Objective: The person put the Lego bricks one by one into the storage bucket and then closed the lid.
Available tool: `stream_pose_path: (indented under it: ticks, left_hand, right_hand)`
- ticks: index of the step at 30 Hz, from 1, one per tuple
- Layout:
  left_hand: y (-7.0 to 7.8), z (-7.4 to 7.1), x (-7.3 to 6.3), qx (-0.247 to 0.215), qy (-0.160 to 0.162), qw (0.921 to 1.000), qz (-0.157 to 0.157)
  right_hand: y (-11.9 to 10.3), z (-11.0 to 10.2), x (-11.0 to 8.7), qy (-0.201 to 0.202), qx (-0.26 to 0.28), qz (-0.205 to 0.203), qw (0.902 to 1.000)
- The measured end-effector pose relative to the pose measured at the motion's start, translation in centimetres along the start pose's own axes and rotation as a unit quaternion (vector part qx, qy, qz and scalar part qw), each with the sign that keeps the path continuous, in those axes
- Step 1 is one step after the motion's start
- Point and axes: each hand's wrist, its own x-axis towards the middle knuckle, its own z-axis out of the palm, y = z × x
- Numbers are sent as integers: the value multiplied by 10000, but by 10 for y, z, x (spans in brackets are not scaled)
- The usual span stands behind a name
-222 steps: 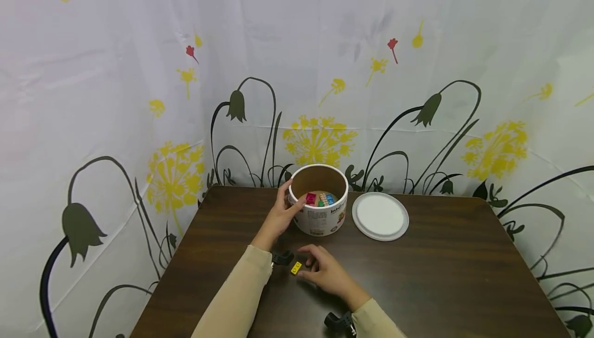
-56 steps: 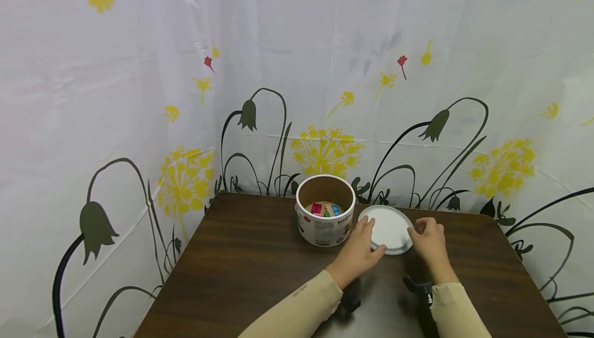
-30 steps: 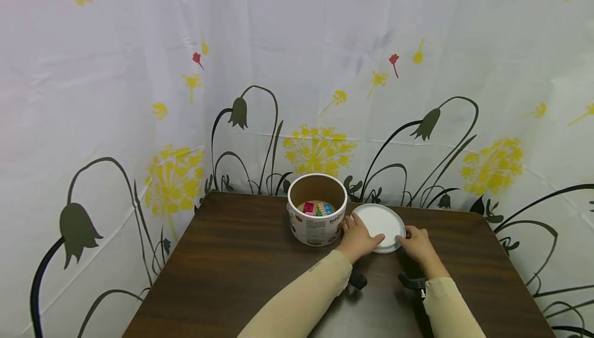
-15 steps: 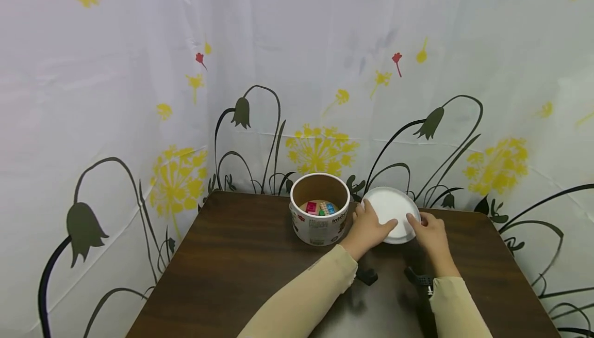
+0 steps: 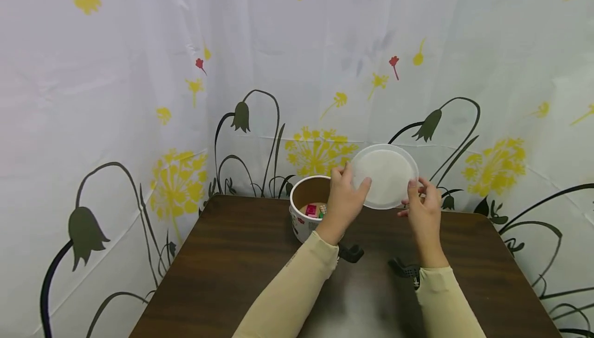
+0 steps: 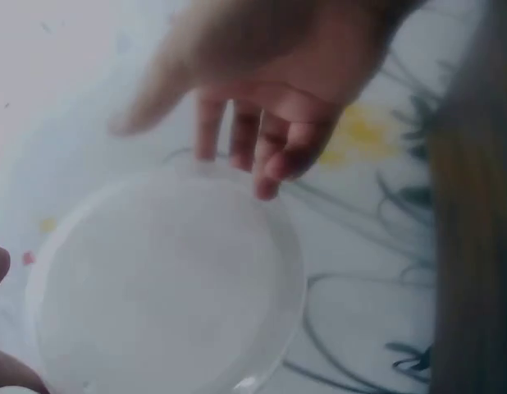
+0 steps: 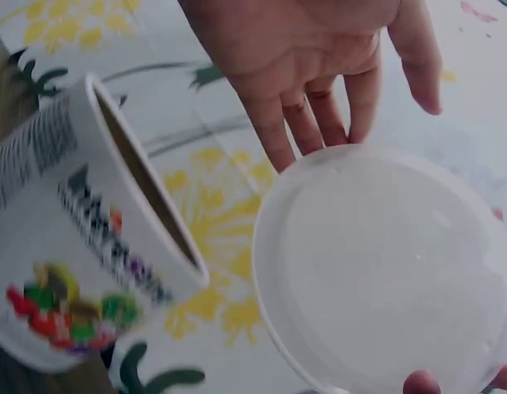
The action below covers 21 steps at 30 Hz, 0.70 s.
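Observation:
A round white lid (image 5: 385, 173) is held up off the table, tilted toward me, beside the tub. My left hand (image 5: 343, 198) holds its left rim, passing in front of the tub. At the lower right rim, my right hand (image 5: 427, 214) has its thumb in front and fingers behind. The left hand (image 7: 311, 66) shows in the right wrist view with its fingertips at the lid's edge. In the left wrist view the right hand (image 6: 270, 74) is blurred. The printed white tub (image 5: 301, 227) stands without a cover; inside lie toy bricks (image 5: 312, 210), partly hidden by my left hand.
The dark wooden table (image 5: 241, 266) ends at a flower-printed curtain (image 5: 260, 44) behind. Black devices sit on the left wrist (image 5: 351, 253) and on the right wrist (image 5: 403, 267). The tub (image 7: 40, 205) stands close to the left hand.
At first my left hand was on the tub and my right beside a yellow brick on the table. That brick no longer shows there. Both hands have since raised the lid off the table.

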Motion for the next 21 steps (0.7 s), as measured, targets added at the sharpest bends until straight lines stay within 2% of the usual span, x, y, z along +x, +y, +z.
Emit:
stream_pose_path:
  ticks: [3,5,9,12,15,17,19,21]
  left_hand:
    - [-3,-16,3,-490,136,9987,67]
    - [-6,-26,5,-728,234,9970,133]
    - [-14,-43,7,-1096,326,9932,221]
    - [-22,-58,4,-1398,250,9895,265]
    - [-29,-73,-4,-1726,189,9841,362]
    - [-35,-83,-11,-1811,268,9821,435]
    - [-43,-89,-16,-1818,445,9810,513]
    - [-52,-93,-20,-1782,610,9806,537]
  right_hand:
    - [-9,15,-2,-100,345,-270,9990]
    - [-14,23,-4,-267,679,-296,9969]
    - [-19,34,-7,-695,1548,-149,9854]
    - [-20,41,-11,-1035,2002,-58,9743]
    - [-19,46,-15,-1339,2221,-71,9658]
    - [-17,51,-18,-1524,2310,-133,9608]
    - [-13,55,-21,-1682,2299,-161,9584]
    - [-8,60,-23,-1807,2087,-162,9610]
